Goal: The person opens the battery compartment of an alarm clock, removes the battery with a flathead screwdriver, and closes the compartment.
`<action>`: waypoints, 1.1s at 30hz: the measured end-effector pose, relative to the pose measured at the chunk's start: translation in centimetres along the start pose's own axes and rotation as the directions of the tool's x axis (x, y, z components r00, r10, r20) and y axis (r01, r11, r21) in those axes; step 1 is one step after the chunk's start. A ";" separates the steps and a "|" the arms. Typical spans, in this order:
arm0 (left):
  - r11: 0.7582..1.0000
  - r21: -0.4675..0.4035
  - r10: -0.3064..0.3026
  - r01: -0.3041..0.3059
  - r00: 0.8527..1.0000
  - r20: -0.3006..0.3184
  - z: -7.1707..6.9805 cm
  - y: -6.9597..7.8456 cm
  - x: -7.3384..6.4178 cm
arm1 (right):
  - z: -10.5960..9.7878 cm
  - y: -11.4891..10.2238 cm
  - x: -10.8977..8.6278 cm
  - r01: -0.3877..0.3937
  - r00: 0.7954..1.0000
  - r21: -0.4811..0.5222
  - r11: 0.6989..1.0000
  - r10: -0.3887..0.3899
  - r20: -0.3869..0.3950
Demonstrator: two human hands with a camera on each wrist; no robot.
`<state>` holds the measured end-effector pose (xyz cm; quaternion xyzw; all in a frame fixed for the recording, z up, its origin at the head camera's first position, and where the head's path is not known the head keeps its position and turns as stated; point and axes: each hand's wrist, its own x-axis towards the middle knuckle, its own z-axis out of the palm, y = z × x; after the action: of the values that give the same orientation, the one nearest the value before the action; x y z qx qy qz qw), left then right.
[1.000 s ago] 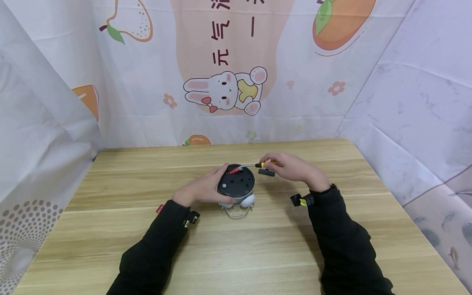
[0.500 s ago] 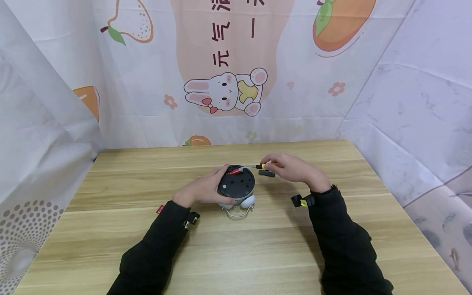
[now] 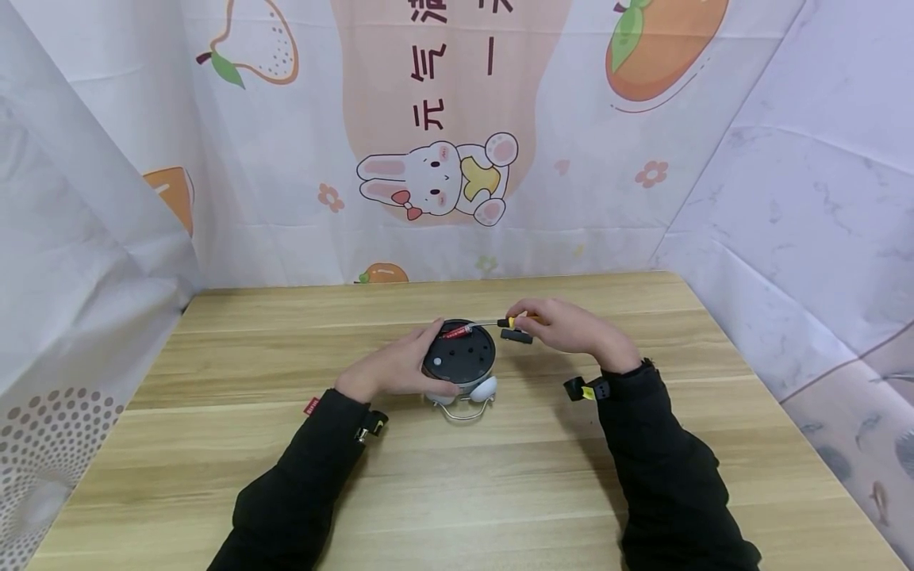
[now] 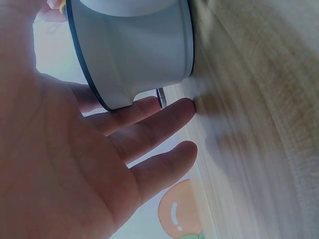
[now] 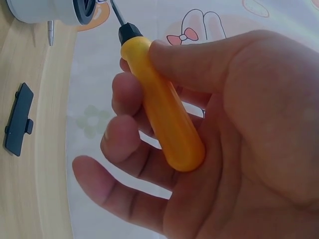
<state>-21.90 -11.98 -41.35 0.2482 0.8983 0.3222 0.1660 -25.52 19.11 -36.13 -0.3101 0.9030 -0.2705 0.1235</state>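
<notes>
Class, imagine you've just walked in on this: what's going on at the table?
A person is working on an alarm clock lying with its black back up. The left grip holds the clock at its side, while the right grip holds a yellow-handled screwdriver, its shaft reaching a red battery at the clock's back. A small black cover lies apart on the tabletop. Whether the battery is fully seated is too small to tell.

Sideways 元气 and 一 on printed cloth [image 3: 550, 198] (further characters cropped), illegible markings on red battery [image 3: 457, 331]
</notes>
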 end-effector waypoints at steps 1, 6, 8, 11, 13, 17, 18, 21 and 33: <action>1.000 0.000 -0.002 0.002 1.000 0.001 0.0 0.0 0.0 | 0.0 0.0 0.0 -0.003 1.000 0.001 1.000 0.003 0.001; 1.000 -0.003 -0.006 0.006 1.000 0.004 0.0 0.1 0.0 | 0.0 0.1 0.0 -0.008 1.000 0.000 1.000 0.008 0.001; 1.000 -0.004 -0.004 0.004 1.000 0.003 0.0 0.1 0.0 | 0.0 0.1 0.0 -0.008 1.000 -0.001 1.000 0.008 0.000; 1.000 -0.008 -0.002 0.002 1.000 0.004 0.0 0.0 0.0 | 0.0 0.1 0.0 -0.010 1.000 0.002 1.000 0.010 -0.004; 1.000 -0.005 -0.003 0.003 1.000 0.003 0.0 0.0 0.0 | 0.0 0.1 0.0 -0.012 1.000 0.001 1.000 0.012 -0.012; 1.000 -0.001 -0.005 0.005 1.000 0.003 0.0 0.0 0.0 | -0.1 0.2 0.0 -0.020 0.999 -0.007 1.000 0.019 -0.028; 1.000 0.000 -0.004 0.004 1.000 0.002 0.0 0.0 0.0 | -0.1 0.2 0.0 -0.024 0.999 -0.005 1.000 0.024 -0.031; 1.000 -0.005 0.000 0.000 1.000 0.001 0.0 -0.1 0.1 | -0.2 0.5 -0.1 -0.045 0.998 -0.002 0.999 0.045 -0.040; 1.000 0.004 0.002 -0.002 1.000 -0.002 0.0 0.1 -0.1 | -0.1 2.4 -0.3 -0.132 0.991 0.023 0.991 0.133 -0.032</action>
<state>-21.83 -12.01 -41.29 0.2491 0.8989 0.3210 0.1642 -26.55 20.93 -37.39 -0.2436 0.9206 -0.2763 0.1294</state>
